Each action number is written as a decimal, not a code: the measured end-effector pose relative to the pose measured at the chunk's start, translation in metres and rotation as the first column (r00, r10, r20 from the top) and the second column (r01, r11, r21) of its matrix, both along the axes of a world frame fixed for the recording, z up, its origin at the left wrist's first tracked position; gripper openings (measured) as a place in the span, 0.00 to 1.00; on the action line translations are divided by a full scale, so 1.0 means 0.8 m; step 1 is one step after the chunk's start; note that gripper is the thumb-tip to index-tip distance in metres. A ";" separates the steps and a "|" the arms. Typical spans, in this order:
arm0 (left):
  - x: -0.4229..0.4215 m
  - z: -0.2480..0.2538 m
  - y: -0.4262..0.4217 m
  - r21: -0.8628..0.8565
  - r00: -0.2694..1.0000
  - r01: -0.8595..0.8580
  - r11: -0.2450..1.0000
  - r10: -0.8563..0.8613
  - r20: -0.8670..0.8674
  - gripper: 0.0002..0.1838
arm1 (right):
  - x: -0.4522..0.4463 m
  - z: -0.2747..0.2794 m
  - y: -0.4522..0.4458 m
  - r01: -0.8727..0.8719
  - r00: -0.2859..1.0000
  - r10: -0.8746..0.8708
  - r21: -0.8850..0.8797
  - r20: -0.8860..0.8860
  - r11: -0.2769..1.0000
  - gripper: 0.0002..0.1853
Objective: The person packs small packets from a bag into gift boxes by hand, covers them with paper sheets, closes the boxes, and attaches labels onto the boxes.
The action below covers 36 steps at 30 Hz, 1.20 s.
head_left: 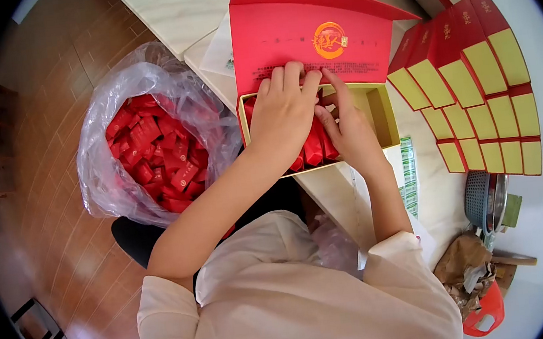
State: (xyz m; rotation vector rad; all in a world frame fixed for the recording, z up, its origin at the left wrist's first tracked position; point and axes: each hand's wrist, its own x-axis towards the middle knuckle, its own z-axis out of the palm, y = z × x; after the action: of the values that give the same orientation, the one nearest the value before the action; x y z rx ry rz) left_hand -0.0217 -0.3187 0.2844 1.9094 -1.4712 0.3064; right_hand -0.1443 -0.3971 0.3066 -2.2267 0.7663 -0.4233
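Note:
An open box (383,115) with a yellow inside stands on the table, its red lid (283,29) raised behind it. Red packets (313,146) fill its left and middle part; the right part shows bare yellow. My left hand (283,105) reaches over the packets from the left, fingers bent down at the box's back edge. Close beside it, my right hand (344,122) is in the box with thumb and fingers at the packets' right side. Whether either hand grips a packet is hidden.
Left of the table, a clear plastic bag (98,121) holds many red packets (149,136). Stacked red and yellow boxes (473,75) stand at the right. Green-printed sheets (409,175) lie on the table (443,198). A basket (477,197) and brown paper (460,262) are at lower right.

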 end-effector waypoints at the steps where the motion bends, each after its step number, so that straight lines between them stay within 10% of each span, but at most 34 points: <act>1: 0.001 0.000 0.001 -0.009 1.000 -0.005 1.000 0.005 -0.005 0.16 | 0.000 -0.004 0.000 -0.034 0.999 0.033 -0.076 -0.012 0.997 0.31; 10: 0.033 -0.006 0.098 -0.196 0.939 -0.057 0.979 -0.014 -0.343 0.19 | -0.011 0.019 -0.007 0.228 0.967 -0.224 0.028 -0.120 0.973 0.20; 14: -0.008 -0.050 0.139 -0.114 0.671 0.033 0.993 -0.106 -0.734 0.27 | 0.003 0.009 0.010 0.056 0.984 -0.068 -0.073 -0.166 0.996 0.21; 17: -0.049 -0.045 0.147 0.009 0.734 0.100 0.995 -0.068 -0.675 0.52 | 0.022 0.008 0.043 0.030 0.976 -0.085 -0.258 -0.203 0.966 0.24; 22: -0.029 -0.052 0.156 -0.077 0.765 0.169 0.983 -0.180 -0.618 0.52 | 0.024 0.020 0.045 -0.034 0.889 -0.178 -0.449 -0.422 0.893 0.24; 26: -0.001 -0.059 0.187 -0.163 0.611 0.033 0.986 -0.149 -0.777 0.43 | 0.056 0.055 0.102 0.088 0.977 -0.185 -0.581 -0.110 0.809 0.20; 29: 0.021 -0.113 0.224 -0.096 0.676 -0.218 0.971 0.079 -0.733 0.35 | 0.093 0.028 0.165 -0.102 0.914 0.225 -0.345 0.339 0.933 0.14; 34: 0.053 -0.209 0.353 0.208 0.546 -0.430 0.879 0.436 -0.715 0.25 | 0.226 -0.198 0.246 -0.625 0.764 0.638 -0.138 0.097 0.769 0.16; 35: 0.053 -0.222 0.376 0.259 0.521 -0.462 0.848 0.496 -0.694 0.24 | 0.237 -0.259 0.245 -0.583 0.802 0.594 0.131 -0.068 0.802 0.19; 36: 0.052 -0.238 0.398 0.304 0.458 -0.472 0.828 0.524 -0.718 0.23 | 0.242 -0.408 0.210 -0.156 0.900 0.381 0.661 -0.211 0.734 0.25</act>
State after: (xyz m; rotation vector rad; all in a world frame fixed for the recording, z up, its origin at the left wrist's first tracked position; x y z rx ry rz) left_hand 0.0196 -0.0002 0.0944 2.0830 -0.2987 -0.3223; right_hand 0.0490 -0.2292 -0.0194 -1.7227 0.6096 0.3445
